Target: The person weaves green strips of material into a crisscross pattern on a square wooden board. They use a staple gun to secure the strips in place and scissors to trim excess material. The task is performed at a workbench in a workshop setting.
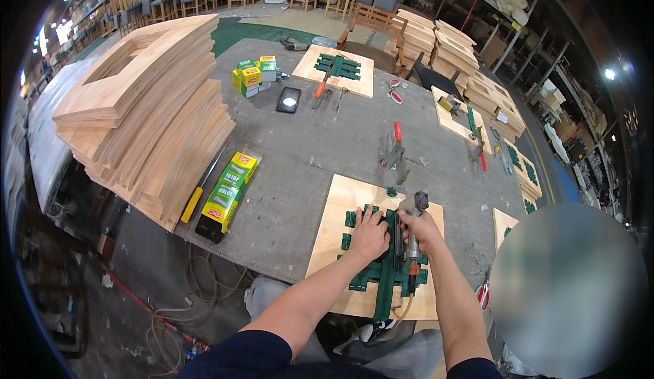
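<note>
Near the bottom centre of the frame, pale wooden panel (325, 246) on the grey table (293, 168), with green webbing (385, 294) across its middle and 1 long strip reaching down to the lower edge. On that webbing, left hand (370, 236) palm down, fingers spread; cannot tell whether pinching any of it. Just beside, right hand (424, 229) clamped around the silver air tool (413, 248), above the same panel. 2 hands close together but apart. Below the tool's grip, red-and-black fitting (413, 270) and pale hose (406, 309) trailing downward. Above, at centre right, red-handled tool (397, 150) lying open. Toward the left, tall leaning stack of cut-out wooden boards (150, 113), then yellow-and-green box (231, 185) with yellow-handled tool (193, 204) alongside. At upper centre, small cartons (248, 76), dark phone (288, 100), another webbed panel (310, 65) and red-handled scissors (394, 91).
</note>
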Demonstrator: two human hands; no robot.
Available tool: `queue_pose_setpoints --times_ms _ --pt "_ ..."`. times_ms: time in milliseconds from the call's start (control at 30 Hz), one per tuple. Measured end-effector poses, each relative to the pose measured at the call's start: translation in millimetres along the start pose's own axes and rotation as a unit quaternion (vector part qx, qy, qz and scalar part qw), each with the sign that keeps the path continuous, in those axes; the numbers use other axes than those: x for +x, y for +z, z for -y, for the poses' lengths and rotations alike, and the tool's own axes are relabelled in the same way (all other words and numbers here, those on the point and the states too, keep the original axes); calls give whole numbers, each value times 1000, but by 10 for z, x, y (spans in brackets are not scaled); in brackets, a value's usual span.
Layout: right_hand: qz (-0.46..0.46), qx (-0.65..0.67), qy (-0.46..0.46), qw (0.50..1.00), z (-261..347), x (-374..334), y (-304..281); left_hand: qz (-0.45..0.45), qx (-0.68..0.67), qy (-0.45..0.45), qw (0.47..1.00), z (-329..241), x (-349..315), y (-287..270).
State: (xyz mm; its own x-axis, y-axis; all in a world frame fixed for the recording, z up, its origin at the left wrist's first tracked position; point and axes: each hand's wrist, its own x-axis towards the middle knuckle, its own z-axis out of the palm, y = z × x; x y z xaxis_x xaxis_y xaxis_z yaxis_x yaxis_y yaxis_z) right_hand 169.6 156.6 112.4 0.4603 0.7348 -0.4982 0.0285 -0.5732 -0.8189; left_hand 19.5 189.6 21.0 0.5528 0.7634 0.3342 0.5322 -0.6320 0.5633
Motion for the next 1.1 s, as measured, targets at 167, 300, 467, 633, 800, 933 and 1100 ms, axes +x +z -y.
queue_pose_setpoints --times_ms 167,300,467,633,800,933,1100 --pt "0 22 -5 1000 -79 15 -88 -9 -1 1 1000 -31 9 3" --pt "-11 19 10 1000 -104 10 -187 -2 -15 3 1000 -83 2 20" --pt "-48 139 -1 989 -295 -189 -490 -16 -20 7 1000 -58 11 61" --pt "-84 273 27 958 -871 -266 -1331 -140 -101 8 985 76 55 -64" --pt "-83 365 49 926 -1780 -462 -2320 67 -296 -61 951 -268 -920 -576" --pt "-89 243 78 963 -1724 -188 -2586 437 -381 -138 803 -367 -2110 -728" --pt "-232 -274 60 931 -1641 -383 -2662 291 -380 -172 861 -378 -2500 -129"
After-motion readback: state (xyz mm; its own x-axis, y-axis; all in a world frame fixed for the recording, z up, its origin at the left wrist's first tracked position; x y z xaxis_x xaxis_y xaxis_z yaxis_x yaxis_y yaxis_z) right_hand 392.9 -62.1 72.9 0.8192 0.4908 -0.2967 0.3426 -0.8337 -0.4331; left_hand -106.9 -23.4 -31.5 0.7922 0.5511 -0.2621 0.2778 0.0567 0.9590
